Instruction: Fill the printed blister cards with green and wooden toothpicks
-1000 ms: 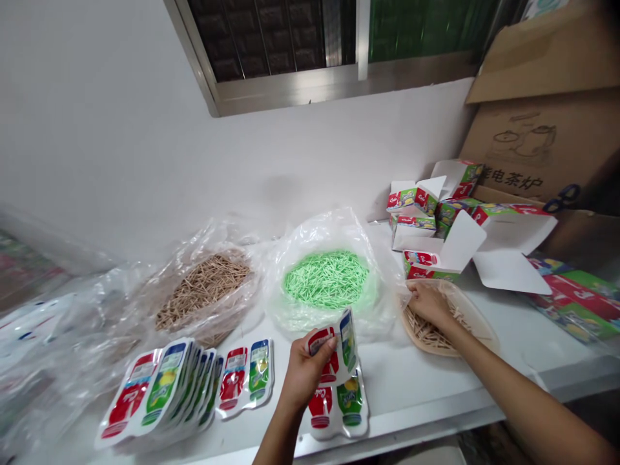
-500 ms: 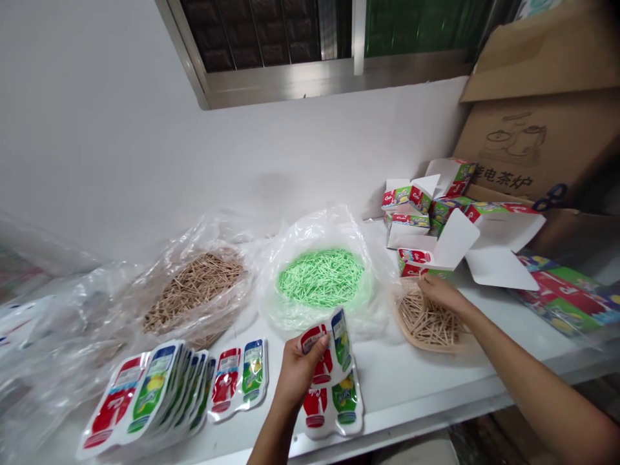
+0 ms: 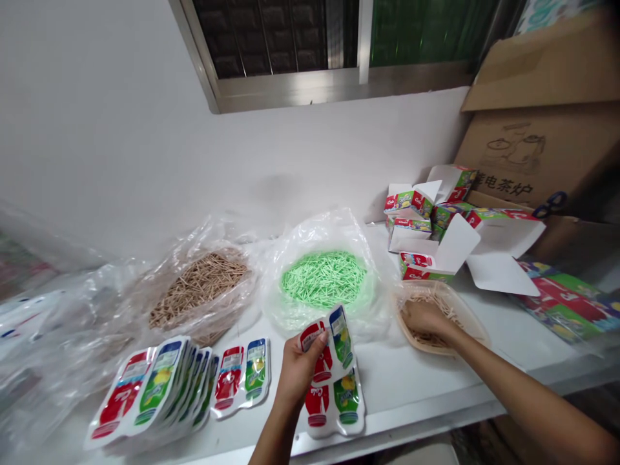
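My left hand [image 3: 302, 368] pinches a bottle-shaped sachet pack [image 3: 340, 337] with red Cola and green lemon halves, thumb on its face. Just beneath it lies another such pack [image 3: 347, 402] on the table, partly covered by the held one. My right hand [image 3: 426, 320] reaches down into a shallow beige tray [image 3: 477, 326] of short brown sticks [image 3: 438, 301]; its fingers are hidden and smeared among them. To the left of my left hand is a single pack [image 3: 241, 377], beside an overlapping row of packs [image 3: 159, 381].
A clear bag holds green sticks [image 3: 325, 279]; another holds brown sticks [image 3: 201, 284]. Printed boxes [image 3: 409, 201], some with raised flaps, stand at the back right, before a large carton [image 3: 527, 148] and blue scissors [image 3: 549, 204]. Crumpled plastic [image 3: 43, 381] covers the left side.
My right hand has moved down from the tray's far edge into the brown sticks. My left hand keeps its grip on the pack. The camera view has shifted slightly.
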Demonstrator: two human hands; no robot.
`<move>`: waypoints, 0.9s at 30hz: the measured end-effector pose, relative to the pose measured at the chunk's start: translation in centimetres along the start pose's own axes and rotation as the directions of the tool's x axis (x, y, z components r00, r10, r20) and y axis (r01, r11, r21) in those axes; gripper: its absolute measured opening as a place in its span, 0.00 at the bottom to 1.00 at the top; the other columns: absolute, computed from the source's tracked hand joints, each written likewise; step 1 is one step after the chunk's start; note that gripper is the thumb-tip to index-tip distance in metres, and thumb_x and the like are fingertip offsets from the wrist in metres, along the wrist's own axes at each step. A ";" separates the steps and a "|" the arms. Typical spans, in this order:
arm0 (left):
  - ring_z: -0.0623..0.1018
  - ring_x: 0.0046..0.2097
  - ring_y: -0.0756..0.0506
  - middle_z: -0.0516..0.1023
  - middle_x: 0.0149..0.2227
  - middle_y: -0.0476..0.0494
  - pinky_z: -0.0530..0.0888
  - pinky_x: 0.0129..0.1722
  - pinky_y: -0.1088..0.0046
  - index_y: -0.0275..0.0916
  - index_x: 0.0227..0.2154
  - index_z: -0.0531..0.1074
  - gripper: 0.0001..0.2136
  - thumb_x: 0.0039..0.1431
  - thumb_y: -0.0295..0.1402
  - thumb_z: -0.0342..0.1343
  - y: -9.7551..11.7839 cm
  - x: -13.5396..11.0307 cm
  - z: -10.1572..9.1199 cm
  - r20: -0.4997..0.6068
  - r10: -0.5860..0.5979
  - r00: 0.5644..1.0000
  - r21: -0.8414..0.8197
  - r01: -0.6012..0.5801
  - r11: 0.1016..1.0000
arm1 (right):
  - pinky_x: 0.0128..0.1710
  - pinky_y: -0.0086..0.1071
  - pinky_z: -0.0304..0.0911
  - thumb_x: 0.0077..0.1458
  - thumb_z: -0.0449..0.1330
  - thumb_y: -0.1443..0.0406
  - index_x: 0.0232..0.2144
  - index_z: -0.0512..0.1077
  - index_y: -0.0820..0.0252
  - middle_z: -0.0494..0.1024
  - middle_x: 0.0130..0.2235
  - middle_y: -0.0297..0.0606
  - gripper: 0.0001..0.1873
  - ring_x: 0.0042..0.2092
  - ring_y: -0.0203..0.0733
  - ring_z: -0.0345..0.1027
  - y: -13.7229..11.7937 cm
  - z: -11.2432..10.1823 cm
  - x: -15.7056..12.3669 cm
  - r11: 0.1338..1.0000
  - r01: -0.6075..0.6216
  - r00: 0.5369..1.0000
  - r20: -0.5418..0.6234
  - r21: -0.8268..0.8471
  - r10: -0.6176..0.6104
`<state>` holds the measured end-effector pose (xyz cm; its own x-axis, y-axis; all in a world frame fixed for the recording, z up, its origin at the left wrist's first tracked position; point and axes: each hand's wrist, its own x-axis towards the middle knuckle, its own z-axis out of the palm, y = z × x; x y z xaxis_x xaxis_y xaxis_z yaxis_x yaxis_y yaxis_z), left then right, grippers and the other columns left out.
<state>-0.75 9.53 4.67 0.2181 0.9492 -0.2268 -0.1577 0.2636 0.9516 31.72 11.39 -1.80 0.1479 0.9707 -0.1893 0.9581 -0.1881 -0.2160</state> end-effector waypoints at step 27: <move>0.69 0.43 0.42 0.71 0.35 0.41 0.65 0.47 0.64 0.39 0.29 0.72 0.11 0.60 0.36 0.47 0.5 10.4 18.0 0.151 0.571 0.807 0.268 -0.589 0.762 | 0.50 0.46 0.52 0.53 0.46 0.74 0.33 0.69 0.64 0.76 0.36 0.50 0.12 0.42 0.52 0.66 2.2 -4.3 -3.8 0.952 0.294 0.887 -0.346 -0.083 -0.304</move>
<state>18.75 16.43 6.56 0.2311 0.8906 0.3916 0.0099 -0.4046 0.9144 34.34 7.93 2.56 -0.0751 0.9704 0.2294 0.9761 0.1186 -0.1820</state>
